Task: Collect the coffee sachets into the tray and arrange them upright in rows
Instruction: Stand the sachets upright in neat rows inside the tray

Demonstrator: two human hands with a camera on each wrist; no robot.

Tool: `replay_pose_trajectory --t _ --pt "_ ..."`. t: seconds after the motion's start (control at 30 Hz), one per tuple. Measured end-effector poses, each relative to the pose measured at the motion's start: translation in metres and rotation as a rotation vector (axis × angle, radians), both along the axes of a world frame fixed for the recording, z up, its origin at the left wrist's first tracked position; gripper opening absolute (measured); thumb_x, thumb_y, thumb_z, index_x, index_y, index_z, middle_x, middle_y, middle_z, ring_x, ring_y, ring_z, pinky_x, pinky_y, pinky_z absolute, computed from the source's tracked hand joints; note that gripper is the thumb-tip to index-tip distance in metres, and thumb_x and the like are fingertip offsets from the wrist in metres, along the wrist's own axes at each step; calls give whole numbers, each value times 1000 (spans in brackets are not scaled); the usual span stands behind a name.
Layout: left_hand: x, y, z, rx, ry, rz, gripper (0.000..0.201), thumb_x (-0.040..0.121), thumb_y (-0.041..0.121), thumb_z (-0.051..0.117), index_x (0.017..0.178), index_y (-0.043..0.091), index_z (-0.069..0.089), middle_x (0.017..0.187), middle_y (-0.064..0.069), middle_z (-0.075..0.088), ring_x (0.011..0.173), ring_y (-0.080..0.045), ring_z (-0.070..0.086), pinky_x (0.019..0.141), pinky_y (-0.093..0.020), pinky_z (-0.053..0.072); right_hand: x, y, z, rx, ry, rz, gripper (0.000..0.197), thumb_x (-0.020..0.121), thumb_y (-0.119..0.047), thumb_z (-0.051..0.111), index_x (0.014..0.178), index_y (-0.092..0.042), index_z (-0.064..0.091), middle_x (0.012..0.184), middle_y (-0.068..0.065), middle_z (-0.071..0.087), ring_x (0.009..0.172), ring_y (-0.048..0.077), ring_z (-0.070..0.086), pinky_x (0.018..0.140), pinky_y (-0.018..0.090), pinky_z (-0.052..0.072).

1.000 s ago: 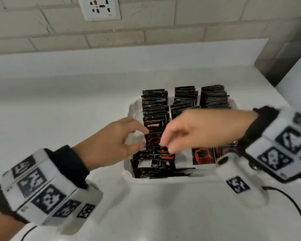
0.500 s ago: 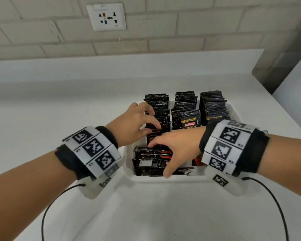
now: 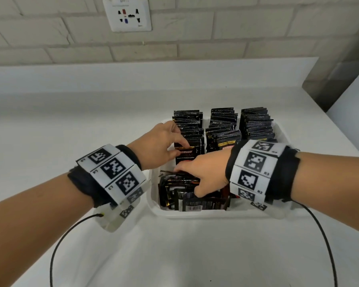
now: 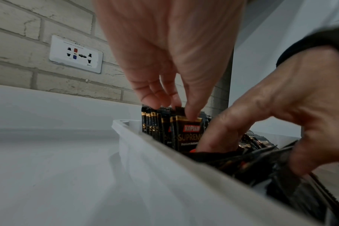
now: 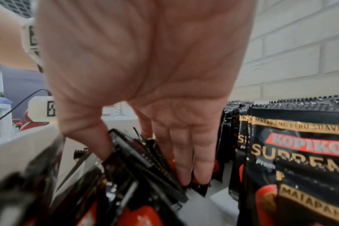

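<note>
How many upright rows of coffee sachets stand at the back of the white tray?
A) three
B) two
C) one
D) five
A: the head view shows three side-by-side upright rows at the far end of the tray, while a loose pile of sachets lies at the near end under the right hand.

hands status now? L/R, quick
Left hand: pinching the top of the front upright sachet in the left row.
Right hand: gripping a bundle of loose sachets in the tray.
</note>
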State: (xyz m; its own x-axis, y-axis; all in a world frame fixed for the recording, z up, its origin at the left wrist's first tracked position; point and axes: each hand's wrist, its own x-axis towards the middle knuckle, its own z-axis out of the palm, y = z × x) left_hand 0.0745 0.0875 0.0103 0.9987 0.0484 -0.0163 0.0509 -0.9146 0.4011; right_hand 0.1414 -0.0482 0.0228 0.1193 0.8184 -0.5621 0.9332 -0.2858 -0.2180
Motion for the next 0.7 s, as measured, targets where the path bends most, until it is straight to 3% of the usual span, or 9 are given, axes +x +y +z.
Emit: replay_pose_trajectory --t 0.07,0.13,0.23,0.3,0.4,0.47,0.57,0.7 --pt "1 0 0 -10 2 0 28 87 11 61 113 19 66 102 4 37 81 2 34 72 3 25 -2 1 -4 6 -47 35 71 88 -29 55 145 -21 14 78 -5 47 59 6 42 49 18 37" --pt "2 0 0 -21 4 1 27 87 11 61 113 19 66 102 4 39 79 9 33 71 3 27 -3 3 -6 15 -73 73 73 88 -32 56 146 -20 13 96 2 58 63 9 45 54 22 39" --pt "4 -2 0 -27 9 8 27 87 12 61 114 18 65 101 3 39 77 9 33 69 3 27 -5 5 -7 21 -131 138 69 90 -33 55 145 -18 16 113 8 59 76 12 44 67 25 39" --pt "5 -2 0 -25 15 10 28 87 12 61 114 18 65 101 4 39 76 9 33 69 3 27 -6 7 -5 14 -126 126 65 91 -31 54 144 -16 19 104 7 60 71 13 45 63 23 39" --pt "6 -1 1 -13 30 12 29 88 14 61 116 19 64 101 5 38 77 10 32 69 3 27 -4 8 -2 23 -54 45 63 92 -28 51 145 -16 18 69 -5 44 52 4 38 39 10 35" --pt "6 -1 1 -8 40 15 29 88 15 60 117 19 63 102 6 37 77 6 33 69 4 26 -3 7 -2 31 -18 18 63 91 -30 52 144 -17 20 69 -8 42 53 3 39 38 6 35" --pt "7 -1 0 -5 52 26 30 89 16 60 119 19 62 102 6 37 81 -2 31 68 3 25 -5 6 -4 22 -20 42 68 85 -39 61 140 -15 28 79 -10 47 68 7 44 46 12 33" --pt "8 -2 0 1 57 23 32 89 17 60 121 18 61 103 5 38 88 -6 33 68 -2 27 -11 9 -4 4 -67 114 64 82 -31 66 133 -9 33 67 -8 35 58 6 37 41 13 30"
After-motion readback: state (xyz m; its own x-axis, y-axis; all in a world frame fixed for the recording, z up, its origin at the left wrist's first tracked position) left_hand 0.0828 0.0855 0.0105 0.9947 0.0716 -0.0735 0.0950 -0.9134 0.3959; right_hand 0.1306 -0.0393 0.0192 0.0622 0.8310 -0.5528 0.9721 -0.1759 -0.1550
